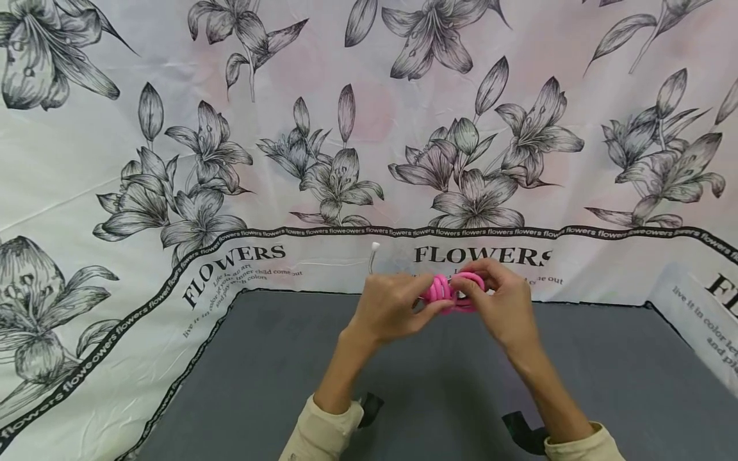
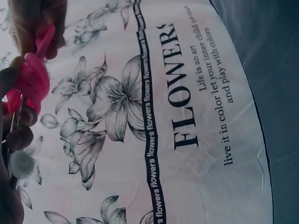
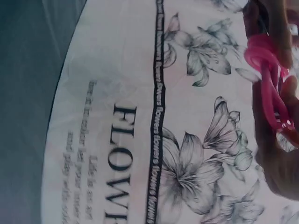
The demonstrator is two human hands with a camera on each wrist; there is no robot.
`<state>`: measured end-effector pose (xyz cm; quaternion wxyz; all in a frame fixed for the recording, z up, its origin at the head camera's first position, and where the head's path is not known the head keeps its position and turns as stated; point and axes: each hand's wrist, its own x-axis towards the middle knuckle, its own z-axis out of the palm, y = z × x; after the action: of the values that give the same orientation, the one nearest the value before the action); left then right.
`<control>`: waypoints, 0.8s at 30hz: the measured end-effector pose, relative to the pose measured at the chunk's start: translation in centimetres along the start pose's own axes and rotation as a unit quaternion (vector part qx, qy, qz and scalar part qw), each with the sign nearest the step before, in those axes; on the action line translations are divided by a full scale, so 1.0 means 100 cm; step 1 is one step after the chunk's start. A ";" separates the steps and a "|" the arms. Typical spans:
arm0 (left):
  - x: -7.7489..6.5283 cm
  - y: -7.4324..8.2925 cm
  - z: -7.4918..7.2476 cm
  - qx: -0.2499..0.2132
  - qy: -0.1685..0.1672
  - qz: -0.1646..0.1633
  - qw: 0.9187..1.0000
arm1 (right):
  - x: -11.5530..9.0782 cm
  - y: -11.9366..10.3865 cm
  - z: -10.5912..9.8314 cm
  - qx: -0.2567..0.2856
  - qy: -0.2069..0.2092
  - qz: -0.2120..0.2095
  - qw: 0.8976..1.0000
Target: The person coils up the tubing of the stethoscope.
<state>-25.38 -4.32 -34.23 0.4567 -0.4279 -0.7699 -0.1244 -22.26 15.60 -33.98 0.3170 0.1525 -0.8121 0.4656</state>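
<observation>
A glossy pink cord, looped and twisted into a thick bundle [image 1: 441, 289], is held up between both hands above the grey table's far edge. My left hand [image 1: 389, 308] pinches the bundle at its left side. Along that hand runs a thin metal rod [image 2: 17, 114] ending in a white knob [image 2: 22, 164]; the knob also sticks up behind the hand in the head view. My right hand [image 1: 508, 307] pinches the pink loop on the right with thumb and fingers. In the right wrist view, two pink strands [image 3: 270, 98] stretch between the hands. Fingers hide part of the bundle.
The grey tabletop [image 1: 438, 384] lies below the hands. Behind it hangs a white cloth [image 1: 323, 262] printed with lilies and lettering. Dark straps [image 1: 524, 434] show by both wrists, next to the cream sleeves [image 1: 323, 429].
</observation>
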 end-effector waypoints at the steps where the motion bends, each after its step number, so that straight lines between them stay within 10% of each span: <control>1: 0.000 0.001 0.000 -0.006 -0.003 -0.007 1.000 | 0.000 0.001 0.002 -0.028 0.016 -0.026 0.999; 7: -0.002 0.003 0.000 -0.049 -0.037 -0.053 0.997 | -0.001 0.007 0.001 -0.087 0.015 -0.106 0.990; 13: -0.004 0.004 0.000 -0.059 -0.083 -0.088 0.991 | 0.002 0.007 -0.016 -0.037 -0.113 -0.045 0.992; 24: -0.004 0.007 0.008 -0.079 -0.174 -0.076 0.979 | 0.005 0.005 -0.030 -0.069 -0.186 0.046 0.979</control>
<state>-25.24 -3.67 -35.08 0.2696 -0.4181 -0.8556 -0.1428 -21.75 18.45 -32.88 0.1488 0.1766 -0.8929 0.3864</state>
